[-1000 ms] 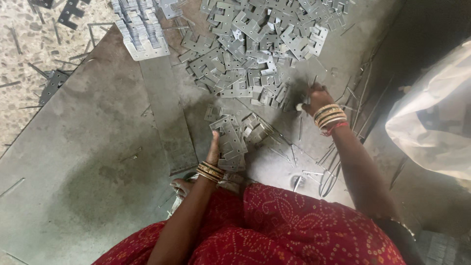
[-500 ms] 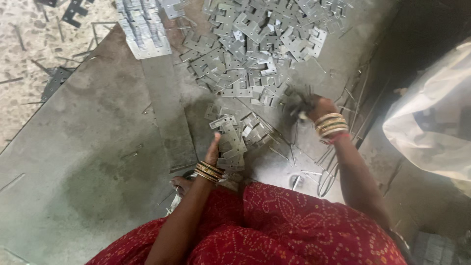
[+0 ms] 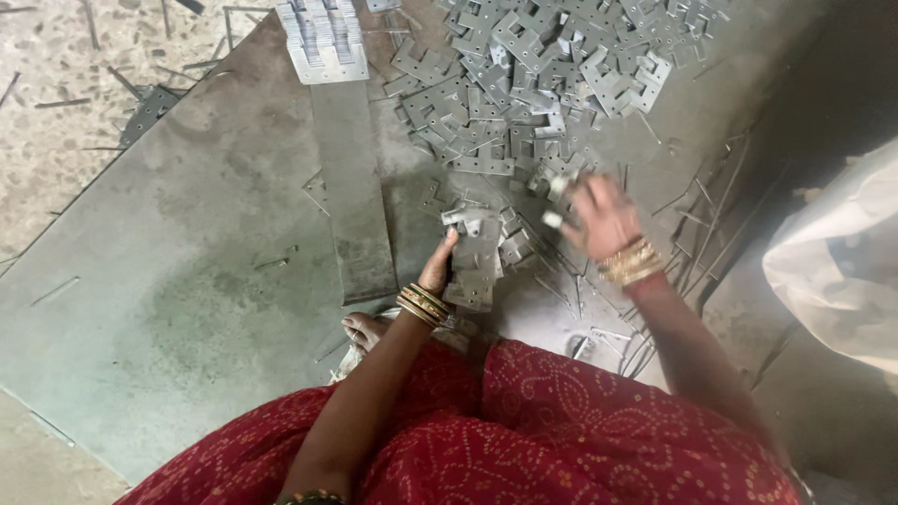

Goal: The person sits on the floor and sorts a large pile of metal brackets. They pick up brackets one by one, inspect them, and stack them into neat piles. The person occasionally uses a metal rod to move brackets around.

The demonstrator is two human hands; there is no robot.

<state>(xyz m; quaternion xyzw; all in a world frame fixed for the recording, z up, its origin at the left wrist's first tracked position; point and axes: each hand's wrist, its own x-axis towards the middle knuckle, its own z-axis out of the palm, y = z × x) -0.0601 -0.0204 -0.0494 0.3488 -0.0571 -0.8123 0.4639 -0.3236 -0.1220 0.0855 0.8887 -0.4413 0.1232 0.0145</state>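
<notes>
Grey sheet metal on the floor carries a small stack of flat grey stamped metal brackets, stiff, sharp-edged, best gripped by the edges, steadied by the left hand, while at 2 o'clock the blurred right hand pinches loose pieces.

A neat stack of grey plates is seen at the top, with a long flat metal strip laid below it. Thin metal offcuts are scattered to the right. A white sack (partly cut off) is seen at the right edge.
</notes>
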